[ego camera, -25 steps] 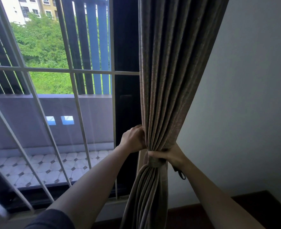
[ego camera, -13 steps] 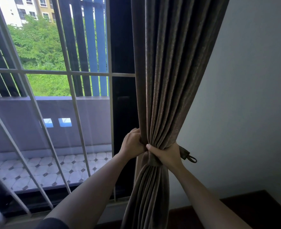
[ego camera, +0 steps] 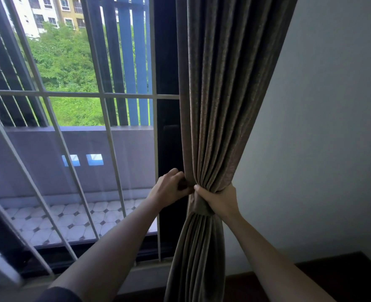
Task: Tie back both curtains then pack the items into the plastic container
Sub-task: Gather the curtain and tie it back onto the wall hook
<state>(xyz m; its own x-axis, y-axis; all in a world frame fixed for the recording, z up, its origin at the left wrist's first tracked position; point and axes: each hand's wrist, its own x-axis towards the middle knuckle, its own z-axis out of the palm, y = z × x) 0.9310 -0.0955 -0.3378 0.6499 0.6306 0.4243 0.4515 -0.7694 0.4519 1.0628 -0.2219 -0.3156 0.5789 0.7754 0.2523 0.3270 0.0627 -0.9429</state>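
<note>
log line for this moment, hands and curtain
step: tying back curtain | left hand: pinches tieback end at curtain's left edge | right hand: grips gathered curtain at tieback | fastening: not visible

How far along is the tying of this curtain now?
Done: the curtain is gathered, with the tie-back band around it. In hand: the left hand and right hand grip there; no fastening shows. Left: the other curtain and the packing, both out of view.

White window bars point(ego camera: 106, 94) front a tiled balcony floor point(ego camera: 71, 223), green trees point(ego camera: 66, 62) beyond, grey wall point(ego camera: 322, 149) at right.
</note>
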